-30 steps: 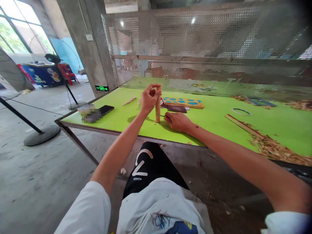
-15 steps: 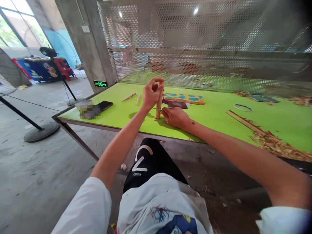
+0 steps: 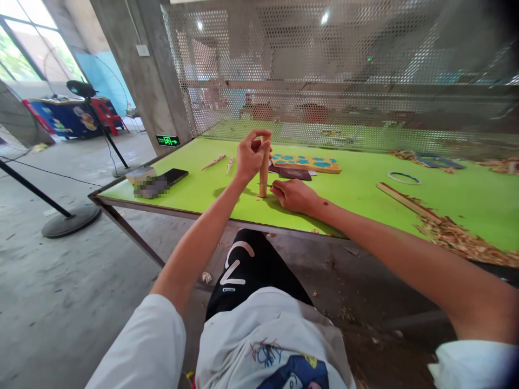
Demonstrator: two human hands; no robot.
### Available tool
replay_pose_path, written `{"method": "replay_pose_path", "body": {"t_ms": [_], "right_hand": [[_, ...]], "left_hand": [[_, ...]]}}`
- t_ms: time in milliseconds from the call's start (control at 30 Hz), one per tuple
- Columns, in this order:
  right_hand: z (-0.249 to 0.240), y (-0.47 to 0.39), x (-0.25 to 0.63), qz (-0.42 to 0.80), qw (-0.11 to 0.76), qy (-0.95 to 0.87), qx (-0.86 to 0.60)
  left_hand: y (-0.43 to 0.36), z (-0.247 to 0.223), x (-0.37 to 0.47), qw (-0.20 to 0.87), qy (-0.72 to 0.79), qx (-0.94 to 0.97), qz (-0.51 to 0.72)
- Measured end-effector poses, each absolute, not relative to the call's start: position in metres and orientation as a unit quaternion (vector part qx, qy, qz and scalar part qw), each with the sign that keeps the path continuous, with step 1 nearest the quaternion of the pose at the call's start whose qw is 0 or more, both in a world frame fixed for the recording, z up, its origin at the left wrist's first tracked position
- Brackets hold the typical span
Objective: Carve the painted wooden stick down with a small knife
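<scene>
Fan stand [image 3: 68,221], black, round base on the floor, left edge of the frame. Red plastic chair [image 3: 104,116], upper left, beside a blue-fronted counter [image 3: 67,119]. Exit sign [image 3: 167,140], lit green, left of centre. Phone [image 3: 177,175], dark, partly blurred out, near the left end of the green table [image 3: 348,197]. Two pointed pieces [image 3: 213,161], pale with reddish markings, lying apart, left of centre.

Left hand [image 3: 251,158], centre: fingers wrapped about the upper part of a wooden stick, index finger reaching over its top. Wooden stick [image 3: 263,173], centre of the frame, nearly upright, lower end on the table. Thin blade [image 3: 264,185], metal, lying across the stick's lower part. Right hand [image 3: 294,194], just right of centre: closed round the blade's handle end, handle itself hidden by the fingers.

Yellow board [image 3: 307,163], blue patches, behind the right hand; dark red flat item [image 3: 295,174] just in front of it. Ring [image 3: 404,178], pale and blue, right of frame. Wooden strip [image 3: 407,202], red along one edge, one end touching heaped shavings [image 3: 462,237], right edge.
</scene>
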State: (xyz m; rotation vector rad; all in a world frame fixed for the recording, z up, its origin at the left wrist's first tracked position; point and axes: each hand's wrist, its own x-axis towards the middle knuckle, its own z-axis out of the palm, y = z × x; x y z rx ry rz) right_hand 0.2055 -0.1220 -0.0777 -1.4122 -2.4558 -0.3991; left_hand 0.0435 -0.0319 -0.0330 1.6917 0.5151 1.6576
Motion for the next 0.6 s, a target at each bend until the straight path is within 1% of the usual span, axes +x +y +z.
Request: {"method": "replay_pose_path", "body": {"t_ms": [267,600], "right_hand": [[-0.073,-0.121,0.208,-0.123,0.128,-0.862,-0.474],[-0.078,-0.119,0.194,-0.163,0.104,-0.848,-0.494]], "left_hand": [[-0.036,-0.033,0.041,0.348,0.170,0.665,0.638],[-0.053,-0.027,0.048,0.377,0.202,0.647,0.632]]}}
